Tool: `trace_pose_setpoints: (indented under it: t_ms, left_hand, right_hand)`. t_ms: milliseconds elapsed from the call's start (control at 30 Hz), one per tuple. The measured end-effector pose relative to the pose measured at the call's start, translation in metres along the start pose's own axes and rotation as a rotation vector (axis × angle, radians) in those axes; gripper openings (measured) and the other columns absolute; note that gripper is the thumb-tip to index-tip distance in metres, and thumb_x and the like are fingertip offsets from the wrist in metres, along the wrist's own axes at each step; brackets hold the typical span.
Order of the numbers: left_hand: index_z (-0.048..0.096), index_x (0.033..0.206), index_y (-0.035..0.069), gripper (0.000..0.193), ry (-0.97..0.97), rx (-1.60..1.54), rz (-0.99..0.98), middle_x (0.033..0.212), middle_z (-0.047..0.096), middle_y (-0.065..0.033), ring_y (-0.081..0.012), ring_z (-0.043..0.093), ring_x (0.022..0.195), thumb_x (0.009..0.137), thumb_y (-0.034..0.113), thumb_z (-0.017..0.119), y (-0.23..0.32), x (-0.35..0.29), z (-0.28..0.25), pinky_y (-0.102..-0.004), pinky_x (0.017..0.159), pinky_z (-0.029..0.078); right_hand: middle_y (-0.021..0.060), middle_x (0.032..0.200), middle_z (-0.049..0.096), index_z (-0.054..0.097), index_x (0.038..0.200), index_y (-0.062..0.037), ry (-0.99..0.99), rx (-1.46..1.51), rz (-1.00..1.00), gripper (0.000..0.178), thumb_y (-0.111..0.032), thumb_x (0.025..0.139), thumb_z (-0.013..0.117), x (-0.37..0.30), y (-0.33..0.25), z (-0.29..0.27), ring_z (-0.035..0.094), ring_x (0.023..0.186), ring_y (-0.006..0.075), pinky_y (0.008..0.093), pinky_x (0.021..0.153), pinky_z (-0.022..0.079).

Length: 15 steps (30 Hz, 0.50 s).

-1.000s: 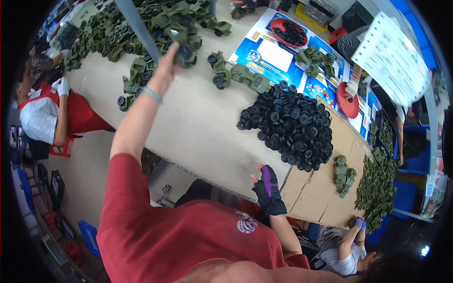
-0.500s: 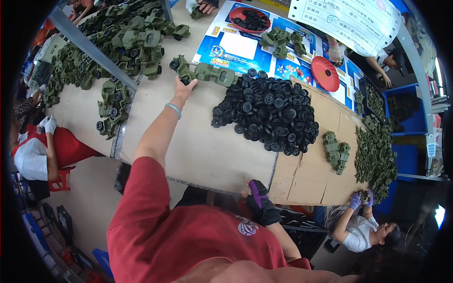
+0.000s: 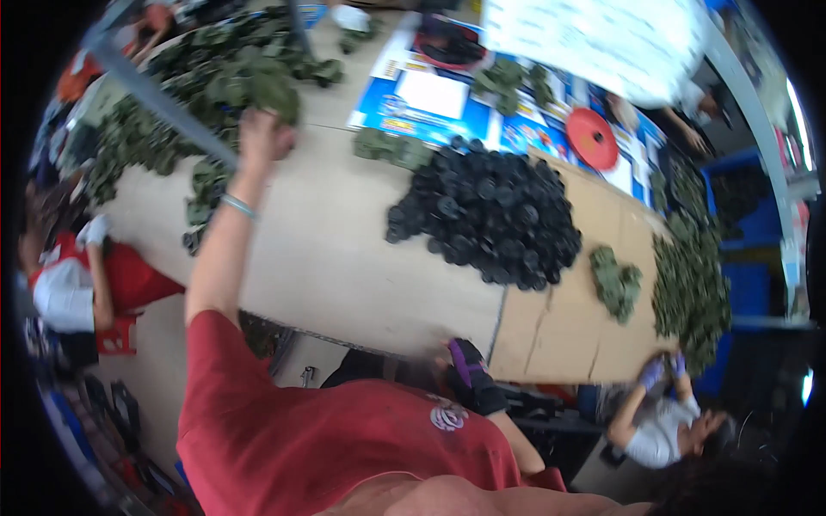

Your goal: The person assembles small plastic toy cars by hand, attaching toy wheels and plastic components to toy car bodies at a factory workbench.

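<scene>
My left hand (image 3: 265, 136) reaches to the far left and is closed on a green toy jeep (image 3: 275, 93) at the edge of a large heap of similar toy vehicles (image 3: 228, 86). Motion blurs the fingers and the jeep. Another green toy vehicle (image 3: 391, 149) lies on the table beside a pile of black toy wheels (image 3: 495, 215). My right hand (image 3: 473, 374), in a black and purple fingerless glove, is low by the table's near edge. Its fingertips are smeared, and I cannot make out anything in them.
A metal post (image 3: 159, 95) slants across the left. Red dishes (image 3: 592, 138) stand on blue printed sheets at the back. Joined green toys (image 3: 615, 284) lie on cardboard (image 3: 551, 335), with a green heap (image 3: 693, 284) farther right. A co-worker's purple-gloved hands (image 3: 662, 368) work there.
My left hand has moved left from the table's middle to the heap, taking the toy jeep along. The other green vehicle stays by the wheels. My right hand has hardly moved.
</scene>
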<state>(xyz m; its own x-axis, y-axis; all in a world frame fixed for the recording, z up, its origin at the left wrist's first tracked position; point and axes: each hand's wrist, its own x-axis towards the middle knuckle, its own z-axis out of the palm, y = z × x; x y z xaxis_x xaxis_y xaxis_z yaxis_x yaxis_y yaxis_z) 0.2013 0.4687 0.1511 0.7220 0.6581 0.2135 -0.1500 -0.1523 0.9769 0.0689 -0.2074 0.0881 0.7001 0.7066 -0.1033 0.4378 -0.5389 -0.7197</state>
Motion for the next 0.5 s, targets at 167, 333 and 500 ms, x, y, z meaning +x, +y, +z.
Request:
trace_pose_setpoints:
  t_ms: [167,333,500]
  left_hand:
    - [0.039,0.170,0.021,0.055,0.042,-0.100,-0.340,0.178,0.030,-0.0076,-0.0363,0.047,0.152,0.118,0.037,0.044,0.062,0.062,-0.018,-0.0473,0.123,0.047]
    - [0.037,0.165,0.006,0.067,-0.106,-0.013,-0.468,0.153,0.056,-0.0114,-0.0287,0.061,0.139,0.110,0.034,0.063,-0.060,-0.007,-0.005,-0.0443,0.116,0.050]
    - [0.061,0.148,0.011,0.047,-0.426,0.149,-0.774,0.135,0.071,-0.0047,-0.0193,0.068,0.123,0.105,0.029,0.070,-0.053,-0.238,0.095,-0.0401,0.110,0.051]
  right_hand:
    - [0.0256,0.128,0.065,0.061,0.137,-0.0008,0.056,-0.008,-0.033,0.053,-0.033,0.097,0.076,-0.004,0.000,-0.007,0.062,0.119,0.0479,0.0536,0.102,0.052]
    - [0.0280,0.144,0.063,0.060,0.144,0.0011,0.236,-0.206,0.313,0.064,-0.037,0.094,0.074,-0.003,0.050,-0.057,0.057,0.137,0.0447,0.0502,0.118,0.045]
    - [0.0290,0.143,0.063,0.061,0.142,-0.0009,0.403,-0.573,0.764,0.066,-0.027,0.085,0.081,0.011,0.135,-0.226,0.061,0.133,0.0434,0.0493,0.115,0.049]
